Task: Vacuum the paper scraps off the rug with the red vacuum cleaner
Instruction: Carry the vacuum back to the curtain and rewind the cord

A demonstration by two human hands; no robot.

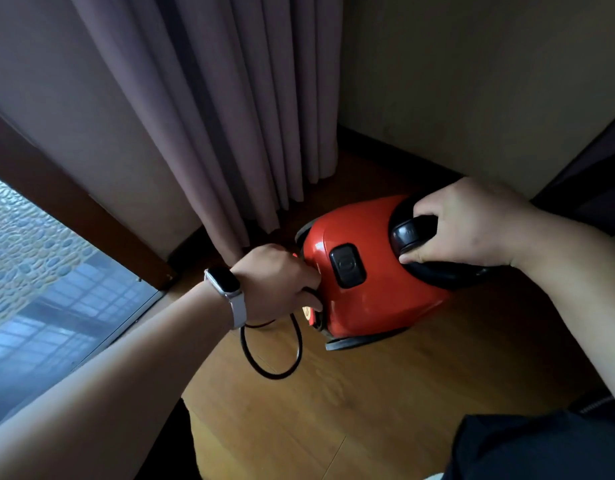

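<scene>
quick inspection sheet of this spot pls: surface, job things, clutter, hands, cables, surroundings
surface: wooden floor; no rug in view
job's things: red vacuum cleaner stands on the floor near the room corner; paper scraps not seen
clutter: nothing seen
hands: right hand grips the black handle; left hand, watch on its wrist, holds the black cord at the vacuum's end
cables: the cord hangs in a loop below the left hand
surroundings: curtain, wall, window glass at left
</scene>
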